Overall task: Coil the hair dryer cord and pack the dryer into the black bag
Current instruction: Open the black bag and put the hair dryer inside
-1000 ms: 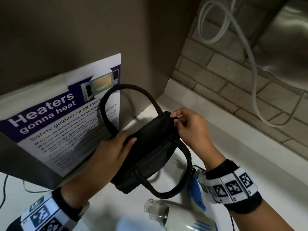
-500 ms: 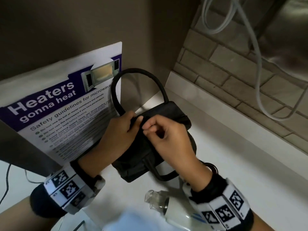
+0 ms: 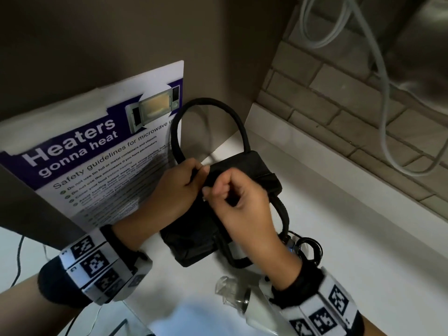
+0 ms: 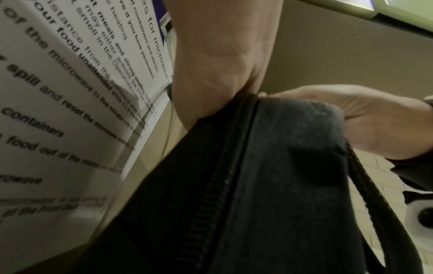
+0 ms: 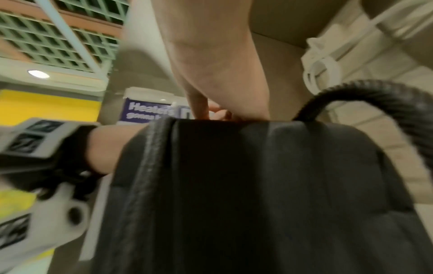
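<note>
Black bag [image 3: 244,170] top edge pinched between left hand [image 3: 178,187], right hand [image 3: 240,204].

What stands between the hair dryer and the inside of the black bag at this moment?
The black fabric bag itself: its top zipper looks closed in the left wrist view. The left hand and right hand both pinch its top edge. The white hair dryer lies on the counter nearer the person.
</note>
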Available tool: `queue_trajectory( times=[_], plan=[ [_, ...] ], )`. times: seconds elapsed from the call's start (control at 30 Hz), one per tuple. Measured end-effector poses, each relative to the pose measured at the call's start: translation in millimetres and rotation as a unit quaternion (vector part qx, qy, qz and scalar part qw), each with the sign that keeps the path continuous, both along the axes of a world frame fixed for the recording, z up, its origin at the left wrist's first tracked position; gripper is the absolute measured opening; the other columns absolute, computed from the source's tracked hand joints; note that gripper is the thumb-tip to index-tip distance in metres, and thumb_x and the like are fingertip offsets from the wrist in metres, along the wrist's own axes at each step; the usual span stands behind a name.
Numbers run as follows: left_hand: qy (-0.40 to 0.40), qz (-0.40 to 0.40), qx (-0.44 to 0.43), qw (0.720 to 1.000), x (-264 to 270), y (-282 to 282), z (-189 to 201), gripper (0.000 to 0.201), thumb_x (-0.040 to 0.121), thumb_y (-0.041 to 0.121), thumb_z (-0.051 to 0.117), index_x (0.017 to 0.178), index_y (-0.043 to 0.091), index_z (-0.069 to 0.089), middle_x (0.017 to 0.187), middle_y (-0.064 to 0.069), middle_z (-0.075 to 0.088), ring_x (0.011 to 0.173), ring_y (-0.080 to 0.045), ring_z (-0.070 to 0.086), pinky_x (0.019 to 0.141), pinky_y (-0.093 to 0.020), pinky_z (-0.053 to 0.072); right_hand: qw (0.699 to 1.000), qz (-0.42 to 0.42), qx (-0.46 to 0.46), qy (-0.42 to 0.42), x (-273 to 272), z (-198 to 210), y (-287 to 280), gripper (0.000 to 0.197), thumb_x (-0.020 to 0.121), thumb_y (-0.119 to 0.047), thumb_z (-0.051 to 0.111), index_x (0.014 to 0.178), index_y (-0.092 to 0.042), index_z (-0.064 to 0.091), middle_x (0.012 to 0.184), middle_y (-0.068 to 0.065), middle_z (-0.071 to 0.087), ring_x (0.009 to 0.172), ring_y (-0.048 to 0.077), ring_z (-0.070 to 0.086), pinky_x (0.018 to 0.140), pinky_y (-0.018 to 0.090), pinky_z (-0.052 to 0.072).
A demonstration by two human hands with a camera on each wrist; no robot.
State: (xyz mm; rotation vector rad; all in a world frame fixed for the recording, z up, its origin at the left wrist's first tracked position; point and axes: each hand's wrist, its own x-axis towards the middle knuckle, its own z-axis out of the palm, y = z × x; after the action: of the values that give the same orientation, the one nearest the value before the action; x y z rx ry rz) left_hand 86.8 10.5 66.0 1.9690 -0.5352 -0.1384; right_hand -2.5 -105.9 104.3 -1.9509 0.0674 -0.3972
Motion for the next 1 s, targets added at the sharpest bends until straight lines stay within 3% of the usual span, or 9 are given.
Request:
queue_trajectory(
  times=[0.1, 0.17, 0.3, 0.53, 0.63, 0.7, 0.77, 0.87, 1.0],
  plan=[
    [0.028, -0.023, 0.011, 0.999, 5.5, -1.0, 2.4, 0.028, 0.094, 0.041, 0.048, 0.079, 0.017, 0.05, 0.061, 0.001, 0.053, 0.063, -0.018, 0.054, 0.064, -0.035, 0.042, 0.981, 0.069, -0.175, -0.048, -13.7, -6.6, 16.5, 0.027, 0.077, -0.002, 0.07, 0.07, -0.024, 0.055, 0.067, -0.018, 0.056, 0.066, 0.0, 0.055, 0.072, 0.023, 0.045],
    [0.005, -0.027, 0.04, 0.999, 9.3, -2.7, 3.1, 0.023, 0.096, 0.034, 0.048, 0.08, 0.017, 0.05, 0.065, 0.0, 0.055, 0.066, -0.017, 0.054, 0.064, -0.033, 0.039, 0.954, 0.106, -0.268, -0.081, -19.5, -14.4, 19.6, 0.021, 0.077, 0.0, 0.067, 0.071, -0.018, 0.057, 0.069, -0.01, 0.061, 0.066, 0.01, 0.057, 0.075, 0.029, 0.043],
    [-0.023, -0.031, 0.078, 0.996, 10.2, -3.4, 5.9, 0.018, 0.096, 0.032, 0.048, 0.086, 0.018, 0.053, 0.078, -0.008, 0.064, 0.077, -0.02, 0.058, 0.064, -0.025, 0.037, 0.906, 0.144, -0.382, -0.112, -26.2, -27.3, 28.9, 0.018, 0.076, 0.0, 0.061, 0.068, -0.016, 0.057, 0.059, 0.0, 0.055, 0.061, 0.021, 0.052, 0.068, 0.03, 0.04],
    [-0.034, -0.049, 0.119, 0.991, 11.6, -6.5, 10.1, 0.02, 0.096, 0.033, 0.046, 0.085, 0.017, 0.051, 0.063, 0.003, 0.053, 0.062, -0.009, 0.052, 0.054, -0.025, 0.034, 0.853, 0.126, -0.501, -0.075, -29.9, -50.2, 59.6, 0.019, 0.073, -0.003, 0.05, 0.064, -0.019, 0.056, 0.041, -0.001, 0.043, 0.044, 0.02, 0.046, 0.061, 0.026, 0.036],
    [-0.033, -0.05, 0.124, 0.991, 12.6, -7.2, 9.2, 0.023, 0.096, 0.033, 0.045, 0.089, 0.013, 0.052, 0.069, -0.01, 0.059, 0.067, -0.022, 0.058, 0.057, -0.03, 0.039, 0.864, 0.115, -0.489, -0.042, -28.3, -55.6, 63.9, 0.038, 0.084, -0.001, 0.039, 0.053, -0.02, 0.05, 0.039, 0.0, 0.036, 0.038, 0.019, 0.04, 0.05, 0.022, 0.034],
    [-0.033, -0.054, 0.124, 0.99, 11.6, -6.4, 10.5, 0.023, 0.096, 0.034, 0.044, 0.09, 0.014, 0.052, 0.071, -0.011, 0.06, 0.068, -0.025, 0.059, 0.058, -0.032, 0.04, 0.873, 0.111, -0.476, -0.003, -28.5, -48.2, 63.0, 0.021, 0.07, -0.002, 0.056, 0.056, -0.017, 0.05, 0.044, 0.001, 0.028, 0.04, 0.018, 0.032, 0.046, 0.022, 0.024],
    [-0.046, -0.063, 0.137, 0.988, 8.1, -4.8, 13.7, 0.021, 0.096, 0.035, 0.044, 0.097, 0.016, 0.054, 0.073, -0.003, 0.06, 0.07, -0.022, 0.059, 0.06, -0.031, 0.041, 0.901, 0.13, -0.412, 0.033, -32.5, -37.0, 57.6, 0.017, 0.058, 0.0, 0.064, 0.068, -0.013, 0.058, 0.046, 0.002, 0.041, 0.043, 0.018, 0.041, 0.043, 0.022, 0.028],
    [-0.077, -0.065, 0.146, 0.984, 0.6, 2.4, 21.8, 0.026, 0.094, 0.035, 0.047, 0.116, 0.023, 0.053, 0.089, -0.001, 0.066, 0.078, -0.019, 0.061, 0.066, -0.031, 0.044, 0.933, 0.169, -0.307, 0.082, -44.2, -5.1, 39.8, 0.017, 0.072, -0.003, 0.058, 0.085, -0.013, 0.063, 0.068, 0.005, 0.065, 0.065, 0.024, 0.06, 0.051, 0.032, 0.044],
    [-0.115, -0.031, 0.141, 0.983, -13.7, 9.2, 38.8, 0.03, 0.09, 0.034, 0.049, 0.119, 0.027, 0.054, 0.104, -0.006, 0.052, 0.085, -0.019, 0.052, 0.074, -0.035, 0.046, 0.961, 0.139, -0.212, 0.113, -62.4, 32.3, 1.1, 0.017, 0.079, -0.008, 0.059, 0.084, -0.025, 0.063, 0.076, -0.01, 0.065, 0.068, 0.007, 0.059, 0.064, 0.023, 0.047]
  ],
)
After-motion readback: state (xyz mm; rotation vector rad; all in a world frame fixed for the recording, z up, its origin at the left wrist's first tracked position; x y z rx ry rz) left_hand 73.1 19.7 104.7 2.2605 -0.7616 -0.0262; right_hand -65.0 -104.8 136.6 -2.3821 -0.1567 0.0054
